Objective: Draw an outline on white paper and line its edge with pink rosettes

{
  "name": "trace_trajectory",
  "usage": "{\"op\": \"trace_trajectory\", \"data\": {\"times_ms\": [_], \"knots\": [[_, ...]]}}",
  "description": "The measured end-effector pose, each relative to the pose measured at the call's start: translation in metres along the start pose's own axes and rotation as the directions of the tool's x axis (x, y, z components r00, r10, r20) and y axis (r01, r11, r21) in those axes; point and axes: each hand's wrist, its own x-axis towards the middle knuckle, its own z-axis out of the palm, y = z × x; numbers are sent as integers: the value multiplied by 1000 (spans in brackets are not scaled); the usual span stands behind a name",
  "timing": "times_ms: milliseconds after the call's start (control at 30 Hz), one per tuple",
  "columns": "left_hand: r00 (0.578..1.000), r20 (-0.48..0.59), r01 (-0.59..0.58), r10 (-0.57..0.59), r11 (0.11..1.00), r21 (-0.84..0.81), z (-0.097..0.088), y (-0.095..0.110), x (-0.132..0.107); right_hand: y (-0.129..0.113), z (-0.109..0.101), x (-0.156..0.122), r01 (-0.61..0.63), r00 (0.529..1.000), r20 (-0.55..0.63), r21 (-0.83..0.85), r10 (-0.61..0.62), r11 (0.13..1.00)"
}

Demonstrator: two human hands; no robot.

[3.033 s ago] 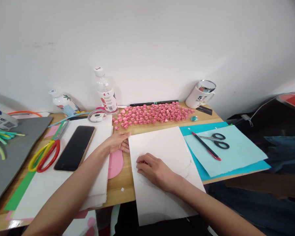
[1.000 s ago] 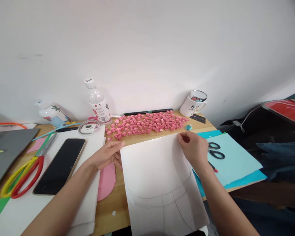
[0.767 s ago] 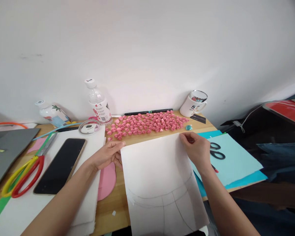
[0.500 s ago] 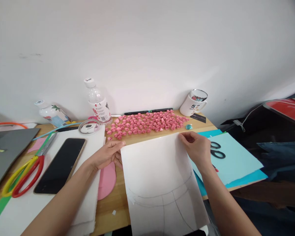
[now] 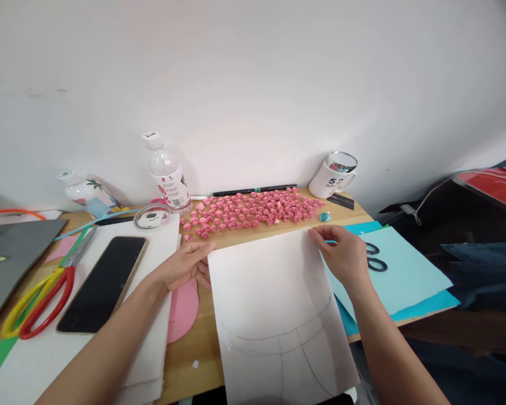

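A white sheet of paper [image 5: 270, 287] with curved pencil lines on its lower half is held up at the table's front edge. My left hand [image 5: 189, 263] pinches its upper left corner, thumb on top and the other fingers partly behind the sheet. At the upper right corner, my right hand [image 5: 343, 252] grips the paper between thumb and fingertips. Beyond the sheet lie many small rolled pink paper roses [image 5: 253, 211]. One teal paper rose [image 5: 324, 216] sits to their right.
Left are a phone [image 5: 103, 284], red-and-yellow scissors [image 5: 46, 301], white paper [image 5: 145, 349] and a pink paper piece [image 5: 184, 309]. Bottles [image 5: 168, 177] and a mug [image 5: 332, 175] stand by the wall. Black-handled scissors [image 5: 377, 264] rest on light blue paper [image 5: 413, 275].
My right hand has shifted very slightly to the right at the paper's corner. The left hand and the sheet stay nearly in place; the view moves a little.
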Motion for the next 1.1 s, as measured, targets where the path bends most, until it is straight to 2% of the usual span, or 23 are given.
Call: {"op": "trace_trajectory", "data": {"times_ms": [500,600,700,767,900,1000,1100], "knots": [[1000,10,1,-1,1000,-18,0,-1,1,4,13,1,139,990,35,-234,-135,962],[1000,3,4,-4,1000,-18,0,0,1,7,15,2,137,991,31,-219,-134,966],[1000,1,9,-9,1000,-20,1,1,0,10,14,4,141,989,67,-126,-134,982],[1000,1,14,-14,1000,-19,2,1,0,11,12,5,109,989,107,-52,-103,993],[1000,0,23,-23,1000,-16,2,0,0,10,6,2,-44,985,167,68,32,997],[1000,-9,20,-20,1000,-21,2,0,1,7,3,-2,-173,967,218,177,133,969],[1000,-13,19,-20,1000,-17,2,0,1,6,3,-6,-249,953,237,270,186,930]]}}
